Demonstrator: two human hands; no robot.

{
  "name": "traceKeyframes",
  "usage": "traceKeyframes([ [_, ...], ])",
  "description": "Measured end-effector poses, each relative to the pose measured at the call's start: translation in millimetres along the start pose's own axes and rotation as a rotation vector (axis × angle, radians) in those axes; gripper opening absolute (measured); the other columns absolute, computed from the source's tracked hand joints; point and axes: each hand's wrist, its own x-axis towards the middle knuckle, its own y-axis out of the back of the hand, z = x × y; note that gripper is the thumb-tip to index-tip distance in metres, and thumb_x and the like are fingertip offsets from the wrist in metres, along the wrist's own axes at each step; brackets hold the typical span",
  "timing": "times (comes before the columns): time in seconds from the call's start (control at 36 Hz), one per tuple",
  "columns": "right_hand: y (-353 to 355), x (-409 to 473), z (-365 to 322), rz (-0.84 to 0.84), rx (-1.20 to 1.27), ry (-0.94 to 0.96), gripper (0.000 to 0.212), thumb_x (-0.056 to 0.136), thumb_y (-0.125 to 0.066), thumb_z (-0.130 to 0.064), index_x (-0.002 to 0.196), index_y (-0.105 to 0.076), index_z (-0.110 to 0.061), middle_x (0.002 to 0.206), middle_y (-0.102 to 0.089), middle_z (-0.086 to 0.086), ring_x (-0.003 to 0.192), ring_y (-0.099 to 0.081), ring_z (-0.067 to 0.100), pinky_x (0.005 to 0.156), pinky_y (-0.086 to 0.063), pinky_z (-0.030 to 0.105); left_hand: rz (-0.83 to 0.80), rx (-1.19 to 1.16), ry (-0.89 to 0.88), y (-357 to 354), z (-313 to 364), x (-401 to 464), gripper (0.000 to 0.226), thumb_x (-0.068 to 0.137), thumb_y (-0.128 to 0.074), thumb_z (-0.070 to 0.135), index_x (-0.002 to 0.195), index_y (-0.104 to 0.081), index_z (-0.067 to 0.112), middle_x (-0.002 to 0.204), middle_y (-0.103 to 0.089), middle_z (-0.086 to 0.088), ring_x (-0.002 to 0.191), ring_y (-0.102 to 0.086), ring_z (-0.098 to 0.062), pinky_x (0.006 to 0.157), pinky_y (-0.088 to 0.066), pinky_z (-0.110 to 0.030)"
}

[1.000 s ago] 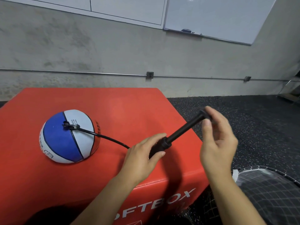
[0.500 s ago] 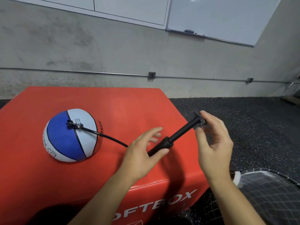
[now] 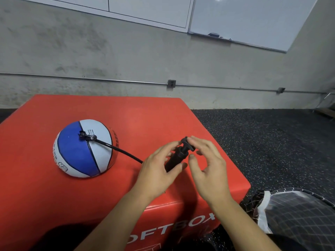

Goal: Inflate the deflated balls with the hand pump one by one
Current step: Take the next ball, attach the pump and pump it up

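Note:
A half-flat blue, white and red ball (image 3: 83, 151) rests dome-up on the red soft box (image 3: 126, 120). A black hose (image 3: 119, 151) runs from the needle in its valve to the black hand pump (image 3: 176, 158). My left hand (image 3: 157, 171) is wrapped around the pump's barrel. My right hand (image 3: 206, 167) has its fingertips on the T-handle, which is pushed down close to the barrel, the palm loosely curved beside it.
The box's right edge drops to a dark speckled rubber floor (image 3: 272, 142). A black net bag (image 3: 297, 218) lies on the floor at the lower right. A concrete wall with a conduit and whiteboards stands behind.
The pump's rod has been pushed in: my right hand moved left and down with the handle, close to my left hand. The ball stayed in place.

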Motion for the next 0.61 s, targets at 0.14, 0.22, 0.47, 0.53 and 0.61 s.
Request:
traceKeyframes([
  [0.14, 0.2, -0.9, -1.4, 0.013, -0.009, -0.005, 0.040, 0.094, -0.075, -0.013, 0.133, -0.068, -0.021, 0.134, -0.065, -0.009, 0.127, -0.061, 0.016, 0.097, -0.054, 0.044, 0.000, 0.007, 0.004, -4.0, -6.7, -0.9, 0.058, 0.087, -0.066, 0.027, 0.140, -0.052, 0.047, 0.126, -0.066, 0.025, 0.110, -0.064, 0.001, 0.094, -0.055, -0.034],
  [0.22, 4.9, 1.1, -1.3, 0.065, -0.002, -0.014, 0.032, 0.095, -0.075, -0.006, 0.125, -0.072, -0.018, 0.128, -0.068, -0.010, 0.121, -0.064, 0.014, 0.095, -0.053, 0.038, -0.021, 0.039, -0.002, -5.7, -10.4, -1.5, 0.056, 0.092, -0.067, 0.034, 0.143, -0.050, 0.046, 0.130, -0.065, 0.023, 0.112, -0.064, 0.000, 0.095, -0.055, -0.037],
  [0.47, 45.5, 25.3, -4.3, 0.335, 0.100, -0.061, 0.035, 0.103, -0.063, -0.008, 0.123, -0.069, -0.036, 0.126, -0.070, -0.006, 0.121, -0.066, 0.019, 0.103, -0.053, 0.044, -0.099, 0.141, -0.028, -10.4, -6.2, -2.8, 0.055, 0.095, -0.065, 0.038, 0.145, -0.047, 0.053, 0.133, -0.061, 0.028, 0.117, -0.063, 0.000, 0.097, -0.056, -0.040],
  [0.53, 57.2, 27.4, -0.8, 0.399, 0.127, -0.103, 0.031, 0.105, -0.062, -0.010, 0.126, -0.069, -0.032, 0.126, -0.071, 0.000, 0.120, -0.067, 0.023, 0.103, -0.054, 0.050, -0.113, 0.160, -0.036, -12.1, -3.5, -3.0, 0.055, 0.095, -0.063, 0.039, 0.145, -0.046, 0.053, 0.134, -0.061, 0.028, 0.119, -0.062, -0.001, 0.098, -0.055, -0.041],
  [0.61, 69.5, 29.0, -1.6, 0.470, 0.179, -0.171, 0.026, 0.105, -0.061, -0.009, 0.128, -0.070, -0.015, 0.125, -0.071, 0.007, 0.116, -0.068, 0.023, 0.095, -0.056, 0.026, -0.123, 0.168, -0.041, -13.9, -2.1, -3.0, 0.055, 0.096, -0.064, 0.036, 0.145, -0.045, 0.053, 0.136, -0.060, 0.028, 0.121, -0.062, -0.002, 0.100, -0.055, -0.041],
])
